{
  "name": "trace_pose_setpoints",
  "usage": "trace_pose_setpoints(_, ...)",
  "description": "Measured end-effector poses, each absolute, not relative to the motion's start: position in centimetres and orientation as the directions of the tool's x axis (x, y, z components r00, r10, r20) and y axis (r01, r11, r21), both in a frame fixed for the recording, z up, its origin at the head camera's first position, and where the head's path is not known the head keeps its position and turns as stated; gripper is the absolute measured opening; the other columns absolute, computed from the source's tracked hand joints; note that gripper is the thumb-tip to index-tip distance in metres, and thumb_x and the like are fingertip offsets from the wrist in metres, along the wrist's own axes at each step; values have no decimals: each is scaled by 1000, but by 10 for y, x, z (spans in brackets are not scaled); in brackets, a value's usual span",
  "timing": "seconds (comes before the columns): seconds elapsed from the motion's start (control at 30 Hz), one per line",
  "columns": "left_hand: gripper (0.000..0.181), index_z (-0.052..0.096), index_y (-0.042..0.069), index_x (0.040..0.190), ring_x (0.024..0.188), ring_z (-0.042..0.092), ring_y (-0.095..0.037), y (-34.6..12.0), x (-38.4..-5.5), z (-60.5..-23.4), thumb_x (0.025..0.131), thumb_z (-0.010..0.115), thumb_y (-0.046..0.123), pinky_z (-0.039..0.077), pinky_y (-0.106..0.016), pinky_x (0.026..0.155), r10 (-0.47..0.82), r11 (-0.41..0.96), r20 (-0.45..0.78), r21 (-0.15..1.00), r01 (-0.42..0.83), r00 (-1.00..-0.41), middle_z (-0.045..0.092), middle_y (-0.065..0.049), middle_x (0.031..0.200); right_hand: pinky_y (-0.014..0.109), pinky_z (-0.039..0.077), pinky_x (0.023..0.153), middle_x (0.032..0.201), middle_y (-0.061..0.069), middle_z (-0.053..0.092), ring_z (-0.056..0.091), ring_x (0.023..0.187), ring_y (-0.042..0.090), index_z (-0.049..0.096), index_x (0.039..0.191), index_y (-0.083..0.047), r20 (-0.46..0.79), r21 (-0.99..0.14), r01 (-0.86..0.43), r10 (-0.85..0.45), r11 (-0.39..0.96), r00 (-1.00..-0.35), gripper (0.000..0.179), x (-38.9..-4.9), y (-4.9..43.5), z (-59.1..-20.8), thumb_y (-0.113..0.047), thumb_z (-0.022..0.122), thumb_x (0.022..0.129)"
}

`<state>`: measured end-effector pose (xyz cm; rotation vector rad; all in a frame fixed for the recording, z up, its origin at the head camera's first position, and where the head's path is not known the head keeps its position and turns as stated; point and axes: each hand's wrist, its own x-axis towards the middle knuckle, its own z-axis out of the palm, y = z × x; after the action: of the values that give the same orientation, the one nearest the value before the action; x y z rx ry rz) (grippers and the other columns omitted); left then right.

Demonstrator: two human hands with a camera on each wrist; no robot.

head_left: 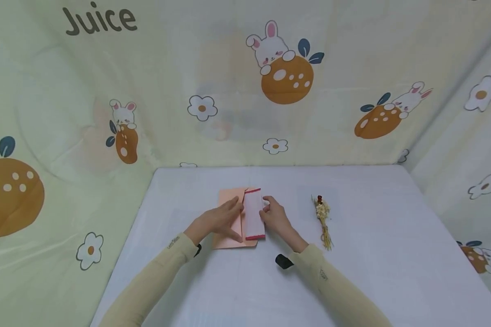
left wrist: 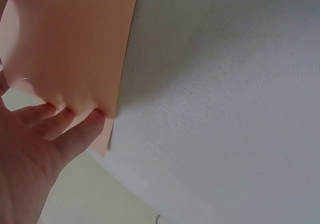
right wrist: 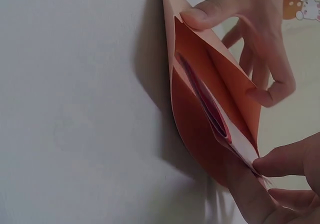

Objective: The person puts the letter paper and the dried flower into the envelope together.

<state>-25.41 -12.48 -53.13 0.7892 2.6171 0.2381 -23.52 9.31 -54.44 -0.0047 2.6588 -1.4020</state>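
My left hand (head_left: 221,218) squeezes the pink envelope (head_left: 227,194), whose mouth gapes towards 3 o'clock; my right hand (head_left: 275,215) pinches the red-edged card (head_left: 253,215) there, between the envelope's walls; I should keep it level, since a corner may catch; the dried bouquet (head_left: 323,218) lies apart at 3 o'clock, obstructing nothing.

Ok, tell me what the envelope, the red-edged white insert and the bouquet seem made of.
Envelope: likely matte paper, with thin, crisp edges.
Red-edged white insert: probably matte folded paper; thin layers show at its end.
Bouquet: apparently dry, dull-finished plants, given its straw-coloured stems, though perhaps artificial.
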Motion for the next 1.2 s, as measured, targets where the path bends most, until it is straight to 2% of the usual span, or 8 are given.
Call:
trace_pose_setpoints(0.1,108,29,22,151,155,22,-31,-125,-255,-531,69,77,74,43,-52,111,567,822,-307,266,503,-765,11,-15,169,26,48,61,95,14,67,57,70,16,45,144,-1,-98,-825,34,-83,564,-992,53,-236,86,-546,-8,62,95)
trace_pose_setpoints(0.37,115,24,18,158,156,18,-30,-126,-251,-524,71,78,70,39,-52,114,556,830,-339,270,488,-759,7,-13,170,23,45,55,83,12,68,57,63,12,36,148,4,-48,-829,-41,-143,558,-989,61,-236,66,-557,-4,63,94)
trace_pose_setpoints(0.57,103,29,24,148,155,22,-32,-126,-251,-524,70,79,69,43,-55,110,558,827,-321,294,480,-765,10,-14,170,21,44,47,77,11,66,58,50,13,39,148,0,-76,-853,-30,-181,521,-981,57,-238,55,-557,-3,62,97)
trace_pose_setpoints(0.8,101,31,22,146,155,22,-32,-126,-251,-523,71,79,69,44,-54,109,567,820,-312,293,491,-762,9,-16,169,23,42,57,82,9,64,54,67,12,51,140,0,-24,-817,-99,-205,569,-978,49,-241,51,-560,-4,65,94)
trace_pose_setpoints(0.97,104,27,22,149,154,23,-32,-125,-249,-523,72,79,68,45,-54,107,563,824,-320,289,487,-762,9,-15,170,25,41,61,83,8,63,54,70,15,56,134,1,-2,-813,-147,-255,563,-967,43,-242,48,-561,0,64,92)
trace_pose_setpoints(1.2,114,17,23,157,155,21,-31,-124,-249,-524,73,77,70,44,-53,110,553,833,-332,250,494,-765,7,-15,170,26,38,63,79,5,56,50,71,15,60,111,-2,18,-789,-196,-297,582,-955,23,-249,45,-565,3,62,89)
